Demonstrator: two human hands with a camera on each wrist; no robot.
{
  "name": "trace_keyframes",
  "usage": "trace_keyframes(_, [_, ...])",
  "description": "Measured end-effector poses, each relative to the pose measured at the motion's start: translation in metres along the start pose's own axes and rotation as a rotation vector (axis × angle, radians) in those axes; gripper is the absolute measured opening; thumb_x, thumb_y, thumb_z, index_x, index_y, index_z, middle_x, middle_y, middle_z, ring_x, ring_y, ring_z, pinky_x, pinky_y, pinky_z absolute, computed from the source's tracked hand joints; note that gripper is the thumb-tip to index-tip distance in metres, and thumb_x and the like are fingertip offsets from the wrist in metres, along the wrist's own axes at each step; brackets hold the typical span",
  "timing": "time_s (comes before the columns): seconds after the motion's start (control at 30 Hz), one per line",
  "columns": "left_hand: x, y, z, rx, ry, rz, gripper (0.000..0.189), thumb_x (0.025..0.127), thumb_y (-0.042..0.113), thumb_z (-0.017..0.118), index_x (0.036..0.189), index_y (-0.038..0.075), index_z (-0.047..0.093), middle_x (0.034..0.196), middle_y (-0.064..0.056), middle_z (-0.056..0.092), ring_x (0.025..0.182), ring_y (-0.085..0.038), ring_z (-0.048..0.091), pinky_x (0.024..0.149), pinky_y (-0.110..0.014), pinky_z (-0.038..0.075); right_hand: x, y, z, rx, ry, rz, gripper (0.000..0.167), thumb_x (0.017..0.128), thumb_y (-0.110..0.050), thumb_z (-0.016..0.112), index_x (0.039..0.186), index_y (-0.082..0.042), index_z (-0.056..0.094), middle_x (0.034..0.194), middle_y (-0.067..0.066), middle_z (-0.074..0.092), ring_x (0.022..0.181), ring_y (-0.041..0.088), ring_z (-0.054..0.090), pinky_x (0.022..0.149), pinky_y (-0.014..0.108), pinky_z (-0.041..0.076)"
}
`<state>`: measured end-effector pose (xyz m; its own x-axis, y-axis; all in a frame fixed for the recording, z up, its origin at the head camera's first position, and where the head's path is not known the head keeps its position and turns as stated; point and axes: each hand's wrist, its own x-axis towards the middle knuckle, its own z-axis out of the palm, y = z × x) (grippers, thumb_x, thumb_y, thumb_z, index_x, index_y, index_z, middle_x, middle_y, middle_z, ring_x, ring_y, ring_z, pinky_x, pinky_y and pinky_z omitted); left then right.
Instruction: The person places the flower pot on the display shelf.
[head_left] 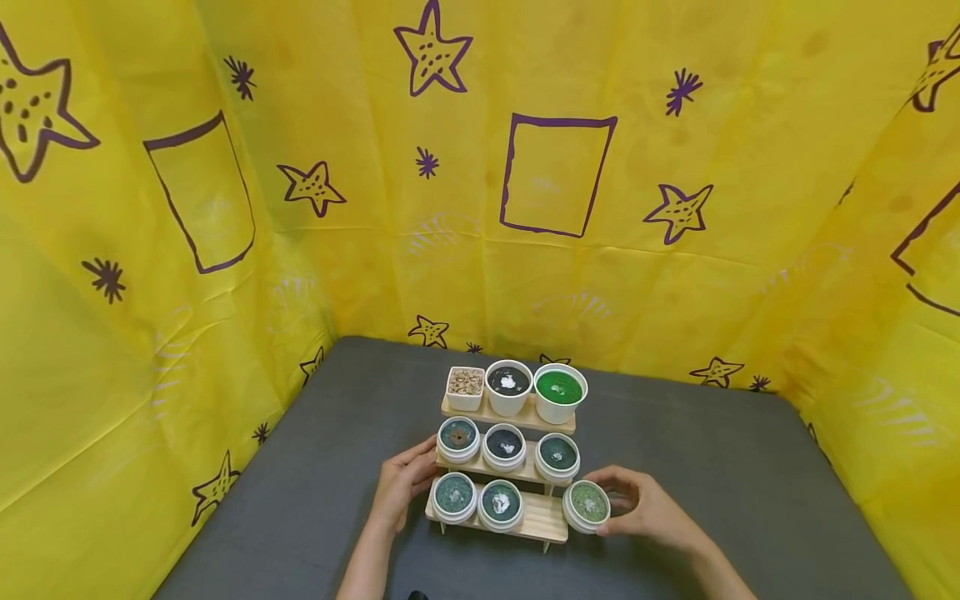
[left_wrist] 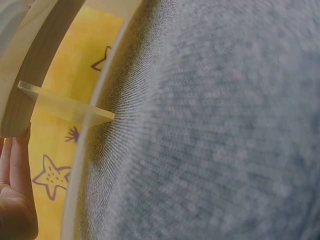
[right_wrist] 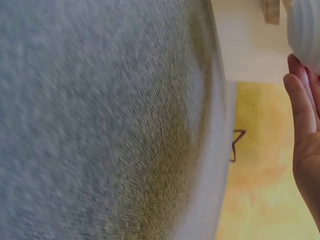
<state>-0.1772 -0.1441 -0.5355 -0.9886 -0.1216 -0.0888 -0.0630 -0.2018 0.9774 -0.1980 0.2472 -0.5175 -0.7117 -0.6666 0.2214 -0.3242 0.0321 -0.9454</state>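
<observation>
A three-tier wooden stand (head_left: 543, 518) stands on the dark table and carries small white pots with coloured fillings. My left hand (head_left: 405, 482) grips the left end of its middle tier; in the left wrist view the fingers (left_wrist: 19, 160) meet the wood. My right hand (head_left: 641, 507) holds a round white pot with a pale green filling (head_left: 588, 502) at the right end of the lowest tier, thumb in front and fingers behind. Whether this pot's base touches the tier is hidden. Two dark green pots, a speckled one (head_left: 454, 496) and a white-patched one (head_left: 501, 504), sit left on that tier.
Three round pots, including a dark one (head_left: 504, 446), line the middle tier. On the top tier are a square pot of beige bits (head_left: 466, 387), a black-filled pot (head_left: 509, 386) and a bright green one (head_left: 560, 392). Yellow patterned cloth (head_left: 465, 275) encloses the table (head_left: 712, 467).
</observation>
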Motion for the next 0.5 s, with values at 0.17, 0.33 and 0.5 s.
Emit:
trace_keyframes(0.17, [0.0,0.0,0.0,-0.001,0.009,-0.001,0.046,0.092,0.013,0.064,0.135,-0.003,0.057,0.103,0.008,0.077,0.089,-0.009,0.073,0.08,-0.026,0.058,0.001,-0.001,0.009,-0.005,0.01,-0.005,0.052,0.076,0.004,0.079,0.122,0.011,0.056,0.118,-0.014,0.066,0.106,0.001,0.066,0.091,0.02,0.054])
trace_keyframes(0.33, [0.0,0.0,0.0,0.0,0.0,0.001,0.047,0.092,0.013,0.064,0.135,-0.003,0.057,0.101,0.008,0.077,0.088,-0.008,0.073,0.08,-0.026,0.058,0.002,-0.003,0.016,-0.042,0.042,0.009,0.051,0.075,0.002,0.081,0.12,0.008,0.058,0.116,-0.008,0.067,0.103,0.001,0.067,0.091,0.019,0.053])
trace_keyframes(0.5, [0.001,-0.002,-0.001,0.013,-0.003,0.011,0.046,0.093,0.014,0.063,0.135,-0.004,0.057,0.103,0.007,0.077,0.088,-0.008,0.073,0.08,-0.026,0.058,0.003,-0.006,0.023,-0.087,0.062,0.039,0.051,0.073,-0.003,0.084,0.117,0.005,0.059,0.114,0.009,0.067,0.103,0.0,0.066,0.091,0.018,0.053])
